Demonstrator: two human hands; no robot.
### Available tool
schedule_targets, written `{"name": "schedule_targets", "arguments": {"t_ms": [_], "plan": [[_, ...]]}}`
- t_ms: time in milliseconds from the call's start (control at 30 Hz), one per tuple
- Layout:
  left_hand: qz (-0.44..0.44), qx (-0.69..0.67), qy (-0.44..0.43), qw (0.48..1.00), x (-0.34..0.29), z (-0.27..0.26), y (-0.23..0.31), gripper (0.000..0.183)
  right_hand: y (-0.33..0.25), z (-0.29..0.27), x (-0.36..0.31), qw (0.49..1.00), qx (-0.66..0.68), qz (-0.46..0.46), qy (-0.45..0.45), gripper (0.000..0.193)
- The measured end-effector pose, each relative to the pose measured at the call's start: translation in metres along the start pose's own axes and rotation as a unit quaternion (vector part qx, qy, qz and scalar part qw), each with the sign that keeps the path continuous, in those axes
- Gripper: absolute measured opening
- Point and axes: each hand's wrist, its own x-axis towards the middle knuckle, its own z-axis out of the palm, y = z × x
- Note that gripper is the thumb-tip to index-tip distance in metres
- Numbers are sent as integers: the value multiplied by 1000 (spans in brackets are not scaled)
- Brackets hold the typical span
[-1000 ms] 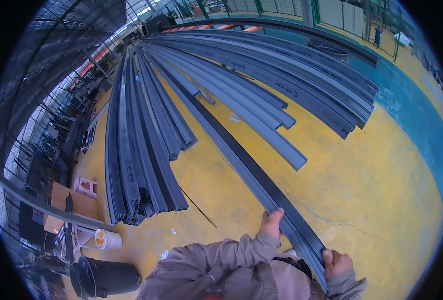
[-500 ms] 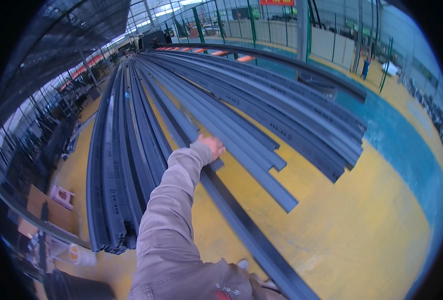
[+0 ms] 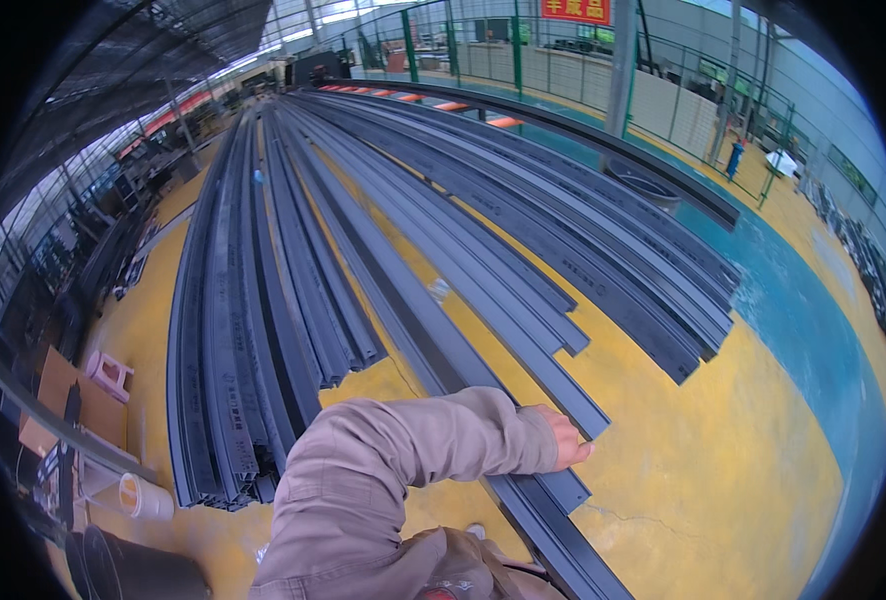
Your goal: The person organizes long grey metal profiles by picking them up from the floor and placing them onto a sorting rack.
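Observation:
My left arm, in a grey-brown sleeve, reaches in from the lower left and bends to the right. At its end my left hand [image 3: 566,440] is closed, fingers curled at the edge of a long grey metal profile [image 3: 560,490]. The forearm hides part of that profile, and its cut end shows just below the hand. Alongside it a longer dark profile [image 3: 573,555] runs out past the lower edge of the picture. Another grey profile [image 3: 573,395] ends right above my hand. My right hand is out of the picture.
Several long dark profiles lie in a left bundle [image 3: 228,380] and a right group [image 3: 603,265], above a yellow floor [image 3: 703,450]. A black bucket [image 3: 138,568], a white bucket [image 3: 146,497] and a pink stool [image 3: 110,375] stand at left. A dark beam [image 3: 563,125] runs at the far right.
My left hand has moved nearer and to the right. The grey profile's end has come the same way with it, alongside the longer dark profile. My view has shifted slightly.

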Motion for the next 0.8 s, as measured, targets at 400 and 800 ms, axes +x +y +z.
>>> {"name": "schedule_targets", "arguments": {"t_ms": [400,800], "plan": [[-41,155,124,979,22,39,8,22,156,-113,-159,804,-243,433,327,56],[78,-25,-66,994,73,38,152,44,154,-70,-141,901,-252,278,216,30]]}}
